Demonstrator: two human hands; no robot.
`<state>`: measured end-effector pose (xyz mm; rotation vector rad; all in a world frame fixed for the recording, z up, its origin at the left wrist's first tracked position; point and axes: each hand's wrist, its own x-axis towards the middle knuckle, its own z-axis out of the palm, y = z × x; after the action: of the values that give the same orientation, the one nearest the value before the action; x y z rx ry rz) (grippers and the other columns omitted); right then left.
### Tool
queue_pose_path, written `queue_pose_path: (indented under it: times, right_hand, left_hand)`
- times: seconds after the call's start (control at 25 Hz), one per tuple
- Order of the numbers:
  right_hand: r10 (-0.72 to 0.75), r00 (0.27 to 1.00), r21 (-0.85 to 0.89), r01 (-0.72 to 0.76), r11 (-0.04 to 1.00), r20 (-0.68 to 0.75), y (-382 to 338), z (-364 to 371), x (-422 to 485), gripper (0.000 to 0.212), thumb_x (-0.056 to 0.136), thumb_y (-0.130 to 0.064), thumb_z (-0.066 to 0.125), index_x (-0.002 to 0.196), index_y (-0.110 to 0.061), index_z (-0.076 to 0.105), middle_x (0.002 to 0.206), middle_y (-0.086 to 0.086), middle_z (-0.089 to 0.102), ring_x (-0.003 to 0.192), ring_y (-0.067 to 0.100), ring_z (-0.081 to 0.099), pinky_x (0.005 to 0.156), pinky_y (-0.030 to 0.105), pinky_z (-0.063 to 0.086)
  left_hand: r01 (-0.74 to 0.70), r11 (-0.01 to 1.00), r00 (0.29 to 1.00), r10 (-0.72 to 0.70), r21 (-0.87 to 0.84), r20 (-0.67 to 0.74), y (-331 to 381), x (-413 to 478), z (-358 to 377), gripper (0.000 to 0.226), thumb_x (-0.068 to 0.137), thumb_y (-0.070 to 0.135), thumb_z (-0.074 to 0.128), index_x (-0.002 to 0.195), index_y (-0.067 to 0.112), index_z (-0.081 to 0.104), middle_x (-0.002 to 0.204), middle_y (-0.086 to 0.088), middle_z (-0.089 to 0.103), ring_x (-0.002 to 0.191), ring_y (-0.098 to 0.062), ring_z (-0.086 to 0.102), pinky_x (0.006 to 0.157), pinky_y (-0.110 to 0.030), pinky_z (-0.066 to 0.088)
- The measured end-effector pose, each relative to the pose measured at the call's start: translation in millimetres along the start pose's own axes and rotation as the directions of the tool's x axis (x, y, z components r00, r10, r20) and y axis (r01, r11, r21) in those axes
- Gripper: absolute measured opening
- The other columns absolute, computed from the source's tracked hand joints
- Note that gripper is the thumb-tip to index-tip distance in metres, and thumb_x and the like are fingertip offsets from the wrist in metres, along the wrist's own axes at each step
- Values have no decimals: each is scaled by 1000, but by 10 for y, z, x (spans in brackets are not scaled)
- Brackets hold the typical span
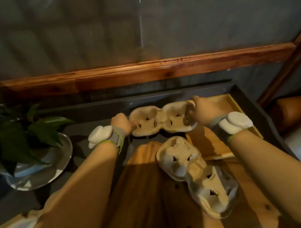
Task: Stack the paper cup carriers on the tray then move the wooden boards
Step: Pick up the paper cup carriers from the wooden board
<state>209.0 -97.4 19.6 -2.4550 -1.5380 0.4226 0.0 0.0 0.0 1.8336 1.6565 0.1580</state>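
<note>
A brown paper cup carrier (163,118) with two cup wells is held level at the far side of the dark table. My left hand (121,122) grips its left end and my right hand (206,110) grips its right end. The carrier's right end reaches over the left edge of the wooden tray (211,147), which lies at the right. A second, longer cup carrier (196,173) lies slantwise on the wooden boards (143,192) nearer to me. My forearms hide parts of the boards and the tray.
A potted plant (13,133) in a metal dish (44,173) stands at the left. A wooden ledge (140,72) and grey wall run behind the dark table (82,131). The table's right edge drops off beside the tray.
</note>
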Motion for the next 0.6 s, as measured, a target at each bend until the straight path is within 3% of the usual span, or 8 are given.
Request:
queue_pose_path:
  times: [0.12,0.36,0.6]
  right_hand:
    - [17,996,96,-9,995,-89,33,157,44,30,87,-6,52,116,-1,57,118,24,63,108,39,58,85,41,48]
    - [4,986,313,48,948,-164,-177,167,53,40,89,-3,51,129,-2,53,131,19,59,123,31,53,101,36,41]
    - [-95,993,370,114,922,-70,-618,524,162,42,89,-3,53,131,-2,51,131,21,59,122,32,54,103,38,42]
  left_hand:
    - [49,993,999,-47,-111,22,-70,78,113,46,86,10,63,129,-2,53,134,-21,57,128,-32,50,107,-35,38]
    - [107,911,980,-163,-399,-110,-338,138,-82,42,79,-1,67,121,0,62,126,-17,65,119,-27,58,107,-34,43]
    - [189,908,954,-261,-374,-150,-837,112,-356,44,75,-2,71,118,-3,63,124,-19,65,116,-29,60,105,-40,45]
